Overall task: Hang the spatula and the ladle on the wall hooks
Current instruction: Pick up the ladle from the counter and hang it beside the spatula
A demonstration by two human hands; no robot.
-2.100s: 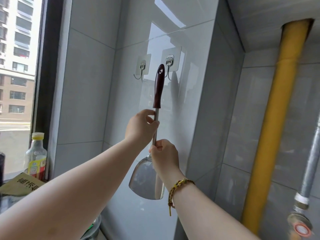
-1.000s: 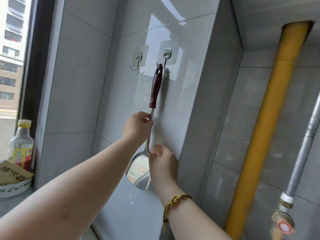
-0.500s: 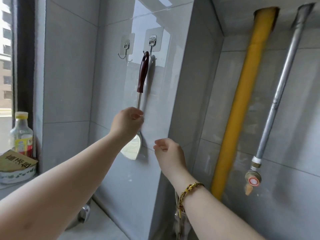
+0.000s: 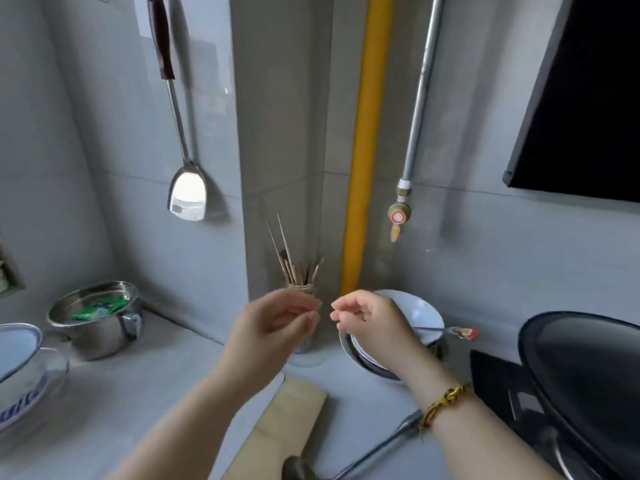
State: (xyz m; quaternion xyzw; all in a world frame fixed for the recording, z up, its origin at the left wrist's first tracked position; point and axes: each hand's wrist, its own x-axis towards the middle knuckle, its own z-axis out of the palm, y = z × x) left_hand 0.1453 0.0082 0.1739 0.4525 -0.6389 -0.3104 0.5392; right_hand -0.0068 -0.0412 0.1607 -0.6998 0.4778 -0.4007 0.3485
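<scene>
The steel spatula (image 4: 187, 199) with a dark red handle hangs on the grey tiled wall at upper left; its hook is above the frame's top edge. The ladle (image 4: 363, 455) lies on the counter at the bottom, its metal handle running under my right wrist and its bowl at the bottom edge. My left hand (image 4: 273, 327) and my right hand (image 4: 367, 320) hover side by side over the counter, fingers loosely curled, holding nothing.
A jar of chopsticks (image 4: 298, 275) stands behind my hands in the corner. White bowls (image 4: 419, 313) with a spoon sit to the right, beside a black wok (image 4: 588, 372). A steel pot (image 4: 97, 317) and a wooden board (image 4: 280, 431) lie on the counter. A yellow pipe (image 4: 367, 133) runs up the wall.
Both hands have let go of the spatula, which now hangs by itself on the wall. The hands dropped to counter height and the view tilted down.
</scene>
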